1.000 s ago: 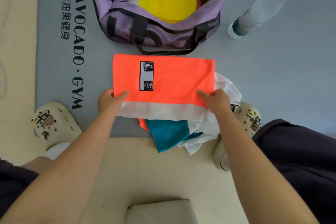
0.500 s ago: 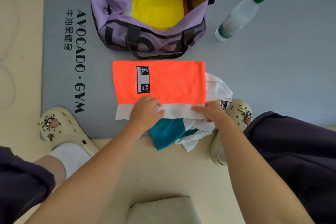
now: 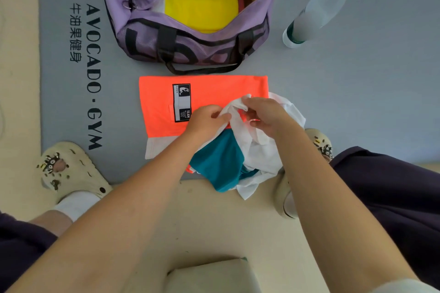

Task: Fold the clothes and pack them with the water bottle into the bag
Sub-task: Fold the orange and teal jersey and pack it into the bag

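White cloth (image 3: 240, 123) was pinched between both hands, left hand (image 3: 206, 119) and right hand (image 3: 266, 114), at centre frame over the folded orange jersey (image 3: 209, 93). Above lay the open purple duffel bag (image 3: 147, 38); the green-capped clear water bottle (image 3: 319, 10) stood at upper right.

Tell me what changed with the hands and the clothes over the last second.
Both hands left the orange garment's near corners and came together at its middle. The left hand and right hand now pinch a bunched white garment, lifting it. The purple bag and water bottle stayed put.
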Action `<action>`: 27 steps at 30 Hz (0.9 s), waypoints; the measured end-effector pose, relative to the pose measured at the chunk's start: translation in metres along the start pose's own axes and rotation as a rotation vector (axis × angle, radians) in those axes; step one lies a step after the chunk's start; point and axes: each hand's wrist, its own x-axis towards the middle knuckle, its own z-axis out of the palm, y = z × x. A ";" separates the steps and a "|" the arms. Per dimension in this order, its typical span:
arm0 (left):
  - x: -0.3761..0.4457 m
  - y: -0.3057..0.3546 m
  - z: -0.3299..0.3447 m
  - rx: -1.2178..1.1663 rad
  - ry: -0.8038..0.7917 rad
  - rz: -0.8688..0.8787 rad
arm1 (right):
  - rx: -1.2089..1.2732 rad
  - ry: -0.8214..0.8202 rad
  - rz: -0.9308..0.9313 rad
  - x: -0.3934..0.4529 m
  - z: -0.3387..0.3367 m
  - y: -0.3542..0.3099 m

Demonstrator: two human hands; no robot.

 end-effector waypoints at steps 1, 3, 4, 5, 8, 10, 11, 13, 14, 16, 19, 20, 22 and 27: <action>0.004 -0.003 -0.003 -0.017 -0.011 -0.018 | -0.003 0.045 -0.011 0.002 -0.002 0.004; 0.010 -0.008 -0.008 -0.036 -0.047 -0.048 | 0.017 0.057 -0.038 0.005 -0.004 0.011; 0.011 -0.012 -0.010 -0.033 -0.071 -0.059 | -0.001 0.037 -0.049 0.006 -0.003 0.015; 0.012 -0.015 -0.011 -0.040 -0.092 -0.071 | -0.042 0.017 -0.052 0.006 -0.001 0.017; 0.008 -0.027 -0.015 -0.123 -0.084 -0.125 | -0.240 0.004 -0.018 0.008 0.008 0.016; 0.002 -0.034 -0.019 -0.188 -0.067 -0.155 | -0.396 0.009 -0.003 0.010 0.015 0.012; -0.001 -0.037 -0.020 -0.225 -0.069 -0.171 | -0.464 0.019 -0.002 0.011 0.018 0.011; -0.006 -0.037 -0.021 -0.291 -0.089 -0.197 | -0.531 0.039 -0.014 0.013 0.019 0.007; -0.007 -0.036 -0.021 -0.305 -0.106 -0.207 | -0.515 0.049 -0.028 0.013 0.019 0.006; -0.007 -0.034 -0.021 -0.276 -0.146 -0.219 | -0.445 0.073 -0.073 0.014 0.017 0.005; -0.009 -0.041 -0.022 -0.031 -0.184 -0.184 | -0.439 0.143 -0.131 0.018 0.014 0.007; -0.012 -0.046 -0.023 0.048 -0.168 -0.178 | -0.441 0.167 -0.136 0.020 0.014 0.007; -0.022 -0.058 -0.026 0.096 -0.125 -0.218 | -0.442 0.138 -0.155 0.023 0.015 0.004; -0.039 -0.072 -0.035 0.139 -0.195 -0.237 | -0.499 -0.016 -0.110 0.034 0.022 -0.008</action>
